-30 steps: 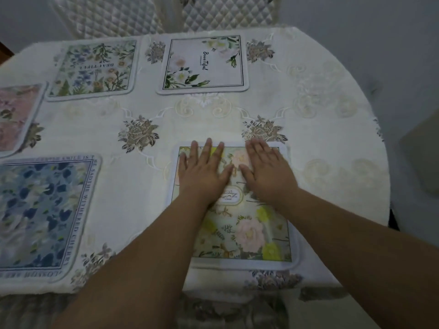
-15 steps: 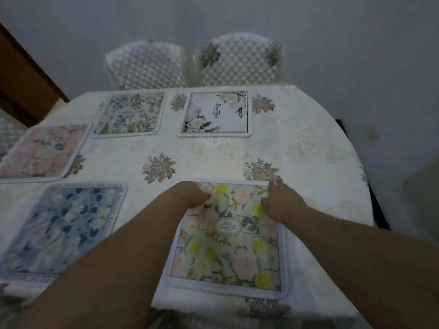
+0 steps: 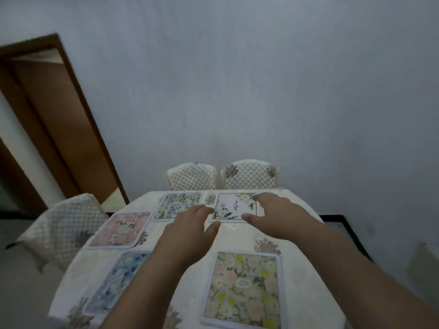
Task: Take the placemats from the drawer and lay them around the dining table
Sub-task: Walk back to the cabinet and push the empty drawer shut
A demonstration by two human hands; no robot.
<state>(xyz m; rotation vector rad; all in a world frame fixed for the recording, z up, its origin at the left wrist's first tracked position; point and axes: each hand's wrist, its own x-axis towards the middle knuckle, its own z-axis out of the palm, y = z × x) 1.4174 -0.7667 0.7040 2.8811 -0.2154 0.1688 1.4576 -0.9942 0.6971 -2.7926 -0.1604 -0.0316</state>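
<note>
On the counter (image 3: 240,236) 5 placemats lie flat – the nearest, a yellow-flowered placemat (image 3: 242,289), looks thin, light, flexible, best lifted by a rim corner – while left hand (image 3: 187,231) and right hand (image 3: 278,219) hover above with fingers loosely spread, holding nothing.

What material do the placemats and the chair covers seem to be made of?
Yellow-flowered placemat: probably a thin printed mat, plastic or coated fabric; it lies flat with a pale raised border and rounded corners. The blur hides any finer texture.
Chair covers: quilted cream fabric, judging by the diamond stitching and soft puffed surface.
</note>
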